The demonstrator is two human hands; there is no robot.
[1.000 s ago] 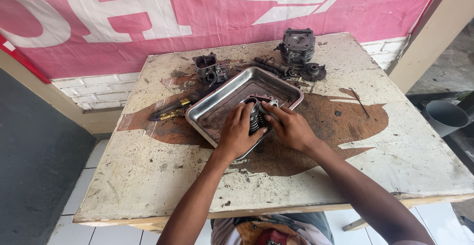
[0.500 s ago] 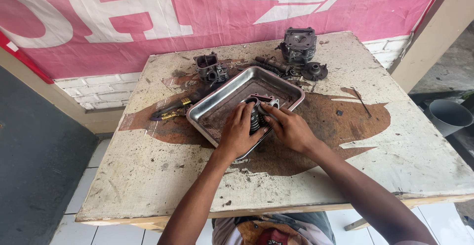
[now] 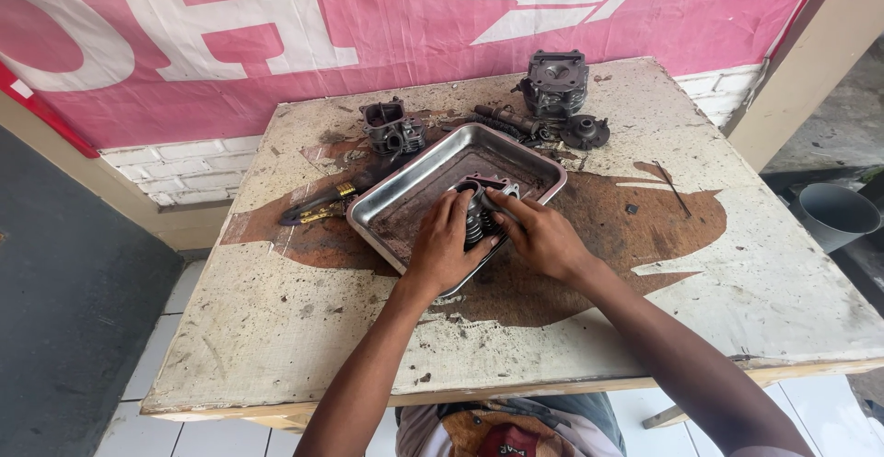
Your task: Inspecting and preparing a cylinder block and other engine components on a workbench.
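A dark metal engine part with a coil spring rests in a shallow metal tray on a stained wooden table. My left hand grips the part from the left side, fingers curled over it. On the right, my right hand holds the same part, with fingers pressing on its top by the spring. Most of the part is hidden under both hands.
Behind the tray lie a finned engine cylinder, a round dark disc, a smaller engine block and a long tool with a yellow band. A pink banner hangs behind. A grey bucket stands at right.
Both hands stay on the part in the tray; the fingers have shifted only slightly over the spring.
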